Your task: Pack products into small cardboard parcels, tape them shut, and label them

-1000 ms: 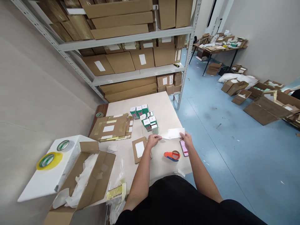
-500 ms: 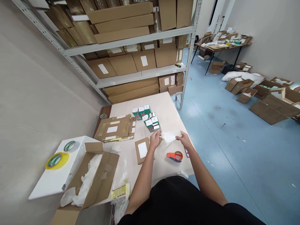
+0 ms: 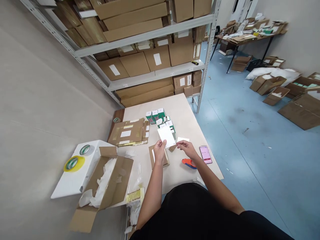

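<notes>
My left hand (image 3: 159, 150) pinches a white paper (image 3: 166, 134) by its bottom edge, with my thumb on top. The paper is up over the table (image 3: 186, 115), tilted a bit, and it hides part of the green boxes (image 3: 155, 116) at 12 o'clock from it. My right hand (image 3: 187, 148) is at 4 o'clock from the paper. Its fingers are bent and their tips are at the paper's low corner, but I cannot tell if they pinch it.

Another white paper (image 3: 183, 139) is at 3 o'clock, just past my right fingers. Below my left hand, at 6 o'clock, a small brown box (image 3: 166, 160) lies on the table, partly behind my arm. An orange and blue tool (image 3: 188, 162) is at 5 o'clock, partly behind my right arm. A phone (image 3: 205, 155) with a pink screen is at 4 o'clock. Flat brown cardboard (image 3: 135, 128) is at 9 o'clock. A big open box (image 3: 116, 181) with crumpled white paper inside is at 8 o'clock.
</notes>
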The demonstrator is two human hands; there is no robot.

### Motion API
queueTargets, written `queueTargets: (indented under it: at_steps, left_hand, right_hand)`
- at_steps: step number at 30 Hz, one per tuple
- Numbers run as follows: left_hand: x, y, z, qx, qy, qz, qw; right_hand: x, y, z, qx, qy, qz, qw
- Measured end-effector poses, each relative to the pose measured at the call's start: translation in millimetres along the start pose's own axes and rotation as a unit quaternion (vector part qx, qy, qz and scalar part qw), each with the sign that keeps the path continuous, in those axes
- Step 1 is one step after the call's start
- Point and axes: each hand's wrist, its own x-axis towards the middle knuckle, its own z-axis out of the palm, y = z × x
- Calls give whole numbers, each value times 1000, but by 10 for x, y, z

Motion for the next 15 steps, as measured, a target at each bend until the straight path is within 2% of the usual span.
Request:
queueTargets:
  at_steps: [5,15]
  left_hand:
    - [-41,61,52,-30,17,10,999]
    - [-35,-48,85,-7,-5,-1,1000]
  right_hand:
    - [-23,-30,103,3,11,-12,1000]
    - [-55,-168,125,23,26,4,999]
